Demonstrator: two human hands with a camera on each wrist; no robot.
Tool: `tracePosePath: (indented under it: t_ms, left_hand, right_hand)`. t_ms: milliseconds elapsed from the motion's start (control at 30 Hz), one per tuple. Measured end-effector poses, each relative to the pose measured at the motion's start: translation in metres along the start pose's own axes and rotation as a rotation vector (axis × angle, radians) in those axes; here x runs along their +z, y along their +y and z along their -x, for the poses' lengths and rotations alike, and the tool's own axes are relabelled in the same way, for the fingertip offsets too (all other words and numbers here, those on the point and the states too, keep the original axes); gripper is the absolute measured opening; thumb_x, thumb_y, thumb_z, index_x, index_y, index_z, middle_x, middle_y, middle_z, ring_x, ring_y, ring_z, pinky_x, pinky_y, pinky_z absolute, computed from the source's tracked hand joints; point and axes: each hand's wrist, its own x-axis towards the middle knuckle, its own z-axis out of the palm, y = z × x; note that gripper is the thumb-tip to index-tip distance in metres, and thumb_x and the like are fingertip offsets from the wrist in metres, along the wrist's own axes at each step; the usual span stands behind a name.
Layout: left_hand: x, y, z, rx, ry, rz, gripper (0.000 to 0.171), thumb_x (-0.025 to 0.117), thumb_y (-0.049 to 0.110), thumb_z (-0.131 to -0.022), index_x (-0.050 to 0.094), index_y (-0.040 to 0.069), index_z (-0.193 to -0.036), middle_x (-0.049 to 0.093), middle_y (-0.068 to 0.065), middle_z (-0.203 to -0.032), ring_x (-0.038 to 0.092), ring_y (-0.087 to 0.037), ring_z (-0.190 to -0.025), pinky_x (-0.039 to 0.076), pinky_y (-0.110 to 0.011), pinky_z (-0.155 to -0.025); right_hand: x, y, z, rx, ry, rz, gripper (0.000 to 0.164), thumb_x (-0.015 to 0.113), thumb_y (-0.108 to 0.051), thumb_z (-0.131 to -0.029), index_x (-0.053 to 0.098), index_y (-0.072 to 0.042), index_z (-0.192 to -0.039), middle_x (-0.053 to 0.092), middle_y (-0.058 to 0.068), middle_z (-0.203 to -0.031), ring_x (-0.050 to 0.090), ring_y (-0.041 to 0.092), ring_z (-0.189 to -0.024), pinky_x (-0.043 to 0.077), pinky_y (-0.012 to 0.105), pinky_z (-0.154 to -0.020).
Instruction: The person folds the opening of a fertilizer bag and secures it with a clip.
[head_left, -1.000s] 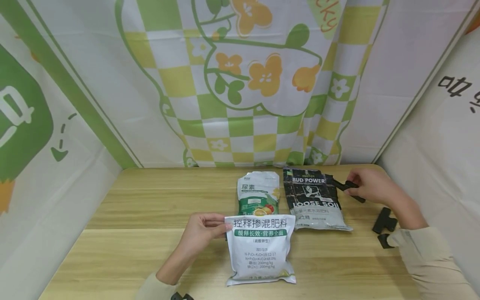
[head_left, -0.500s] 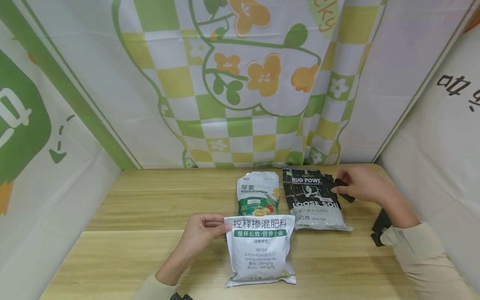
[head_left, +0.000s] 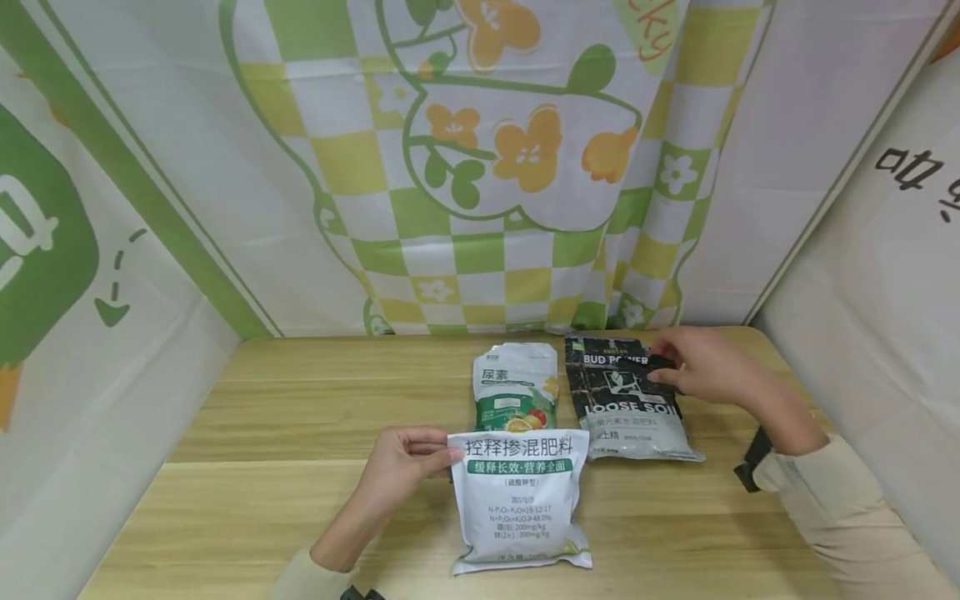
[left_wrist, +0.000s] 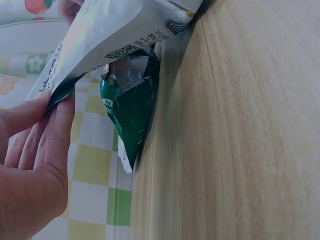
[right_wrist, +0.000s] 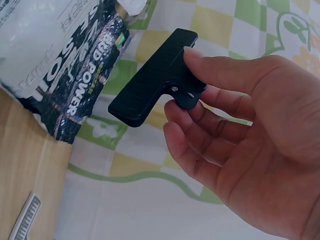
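My left hand (head_left: 408, 467) pinches the top left corner of a white fertilizer bag (head_left: 521, 508) that leans upright at the table's front. In the left wrist view, the thumb and fingers grip that bag's (left_wrist: 115, 37) folded edge from both sides. My right hand (head_left: 708, 367) holds a black bag clip (right_wrist: 155, 77) between thumb and fingers, by its handle end. In the head view the hand overlaps the upper right of a black and grey "Loose Soil" bag (head_left: 626, 408). The right wrist view has the clip apart from that bag's (right_wrist: 82, 80) top edge.
A green and white bag (head_left: 517, 383) stands behind the white bag, its lower part hidden. Beyond the wooden table (head_left: 300, 417) hangs a checked curtain (head_left: 480, 267). A small grey ridged piece (right_wrist: 25, 217) lies on the table in the right wrist view.
My right hand has moved left with the clip, from beside the black bag to over its upper right corner. The left hand and the white bag stay in place.
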Motion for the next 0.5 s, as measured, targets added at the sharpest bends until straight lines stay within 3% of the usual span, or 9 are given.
tracePosePath:
  t_ms: [200,500]
  left_hand:
    - [0.000,0.000,0.000,-0.001,0.004,-0.013,0.034,0.082,0.004,-0.089,0.071,-0.012,-0.116,0.080,-0.023,-0.106,0.080,-0.019,-0.090,0.067,-0.032,-0.083]
    - [0.000,0.001,0.001,-0.001,0.000,-0.020,0.033,0.082,0.005,-0.089,0.072,-0.011,-0.116,0.080,-0.022,-0.107,0.081,-0.019,-0.090,0.067,-0.032,-0.083]
  right_hand:
    - [-0.005,-0.012,-0.004,-0.023,-0.026,0.006,0.028,0.086,-0.017,-0.086,0.071,-0.002,-0.102,0.070,0.003,-0.086,0.064,0.016,-0.080,0.058,0.041,-0.075]
    - [-0.005,-0.026,-0.013,-0.046,-0.074,-0.007,0.024,0.086,-0.017,-0.087,0.072,-0.003,-0.100,0.061,-0.002,-0.075,0.050,0.010,-0.067,0.049,0.031,-0.065]
